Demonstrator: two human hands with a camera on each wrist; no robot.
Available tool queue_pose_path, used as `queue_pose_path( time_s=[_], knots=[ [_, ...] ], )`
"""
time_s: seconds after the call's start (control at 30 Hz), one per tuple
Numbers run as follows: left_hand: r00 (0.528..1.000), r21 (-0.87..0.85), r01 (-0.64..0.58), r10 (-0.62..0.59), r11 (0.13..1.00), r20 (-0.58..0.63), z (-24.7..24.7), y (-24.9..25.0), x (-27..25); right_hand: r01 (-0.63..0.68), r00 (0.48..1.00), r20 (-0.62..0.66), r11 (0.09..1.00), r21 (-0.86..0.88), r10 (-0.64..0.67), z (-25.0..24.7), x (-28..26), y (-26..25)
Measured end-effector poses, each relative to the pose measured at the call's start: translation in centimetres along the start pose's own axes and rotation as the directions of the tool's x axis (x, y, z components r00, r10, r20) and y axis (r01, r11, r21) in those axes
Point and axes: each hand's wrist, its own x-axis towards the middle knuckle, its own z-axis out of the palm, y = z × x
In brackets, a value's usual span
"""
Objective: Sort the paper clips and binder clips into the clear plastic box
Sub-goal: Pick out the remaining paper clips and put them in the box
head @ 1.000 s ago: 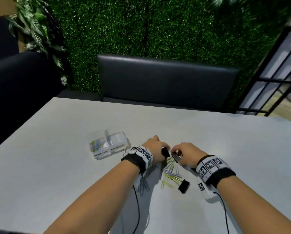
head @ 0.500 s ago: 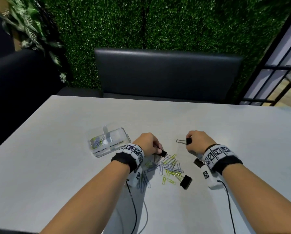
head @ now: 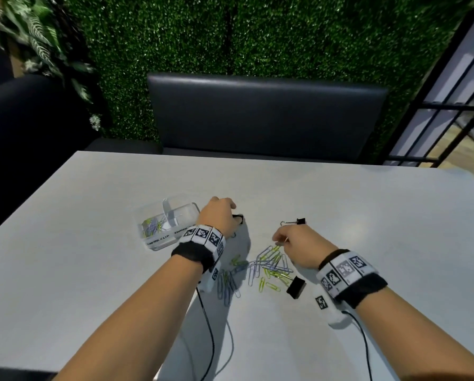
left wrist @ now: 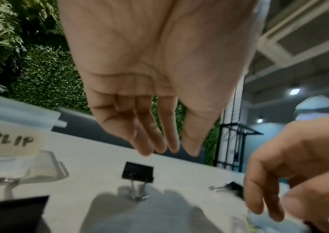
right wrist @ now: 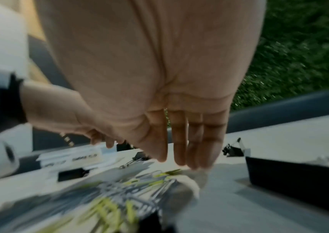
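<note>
Two bare forearms, each banded at the wrist with a black-and-white marker strap, reach across a pale grey tabletop [head: 340, 215]. Nearest the person lies a black binder clip [head: 296, 287] at the right edge of a loose scatter of paper clips [head: 269, 266] — lilac and yellow-green wire, some overlapping, a few strayed toward the left forearm. The right hand [head: 302, 250] hangs just above the far side of that scatter, its fingers [right wrist: 179, 141] straight and close together, pointing down with the tips just over the clips; the blurred wrist view shows nothing gripped between them. Just beyond its knuckles a second, small binder clip [head: 296, 222] lies on the tabletop with its silver wire handles toward the left. The left hand [head: 219, 217] hovers farther out and to the left, fingers [left wrist: 155, 134] relaxed, drooping and holding nothing, their tips above a third binder clip [left wrist: 137, 172] that rests free on the surface, black body away from the wrist camera and handles toward it. Just left of that hand stands the clear plastic box [head: 172, 225], open-topped, split by an upright divider and labelled in handwriting ending "CLIP" — its left compartment holds a small heap of paper clips, while the contents of the right compartment cannot be made out. Behind the tabletop stand a dark padded bench back [head: 266, 114] and an artificial hedge wall [head: 258, 34].
</note>
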Motion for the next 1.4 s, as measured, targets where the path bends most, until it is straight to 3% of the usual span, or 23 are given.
queue_pose_path(
  time_s=[0.13, 0.23, 0.3, 0.43, 0.53, 0.6, 0.67, 0.77, 0.93, 1.07, 1.13, 1.23, 1.4],
  knots=[
    [0.992, -0.026, -0.114, 0.115, 0.993, 0.048, -0.5, 0.6, -4.2, -0.006, 0.999, -0.048, 0.995, -0.103, 0.001, 1.1, -2.4, -0.8],
    [0.985, -0.015, -0.132, 0.132, 0.991, 0.107, -1.0, -0.3, -6.0, -0.061, 0.995, 0.067, 0.981, -0.182, 0.074, 2.3, -5.1, -0.6],
    [0.981, -0.013, -0.125, 0.126, 0.992, 0.146, -1.3, -0.9, -6.8, -0.099, 0.990, 0.085, 0.986, -0.137, 0.111, 2.8, -6.1, -0.2],
    [0.971, -0.053, -0.119, 0.128, 0.991, 0.203, -1.7, -2.3, -8.4, -0.152, 0.988, -0.020, 0.985, -0.083, 0.151, 2.8, -8.0, 1.6],
    [0.968, 0.015, -0.110, 0.104, 0.994, 0.230, -1.7, -3.7, -9.4, -0.215, 0.977, -0.031, 0.964, -0.157, 0.212, 2.3, -9.4, 2.8],
    [0.959, 0.099, -0.099, 0.068, 0.990, 0.274, -1.3, -4.1, -9.7, -0.172, 0.985, -0.065, 0.968, -0.183, 0.162, 1.9, -8.8, 2.7],
    [0.952, 0.137, -0.077, 0.032, 0.988, 0.304, -0.7, -3.5, -9.5, -0.071, 0.990, -0.131, 0.995, -0.077, 0.060, 1.5, -6.9, 1.4],
    [0.954, 0.127, -0.074, 0.034, 0.989, 0.298, 0.2, -1.5, -8.9, -0.019, 0.991, -0.131, 0.999, -0.035, 0.014, 1.7, -3.3, -1.0],
    [0.957, 0.012, -0.148, 0.140, 0.989, 0.255, 1.5, 0.7, -8.7, 0.001, 0.999, -0.033, 0.988, -0.156, -0.006, 3.6, -1.2, -3.1],
    [0.962, 0.013, -0.188, 0.182, 0.982, 0.205, 0.5, -1.2, -9.7, 0.005, 0.996, -0.091, 1.000, 0.008, -0.004, 2.9, -3.3, -1.1],
    [0.959, 0.100, -0.179, 0.150, 0.979, 0.242, 0.0, -2.8, -10.1, -0.026, 0.991, -0.130, 0.998, 0.050, 0.033, 1.5, -5.0, 1.0],
    [0.942, 0.209, -0.144, 0.069, 0.967, 0.329, -0.2, -4.2, -10.8, -0.046, 0.995, -0.095, 0.997, -0.057, 0.041, 0.5, -7.3, 3.4],
    [0.955, 0.106, -0.075, 0.041, 0.991, 0.294, 0.8, -2.8, -10.2, -0.142, 0.989, 0.028, 0.983, -0.117, 0.146, 1.8, -7.9, 4.0]
  ],
)
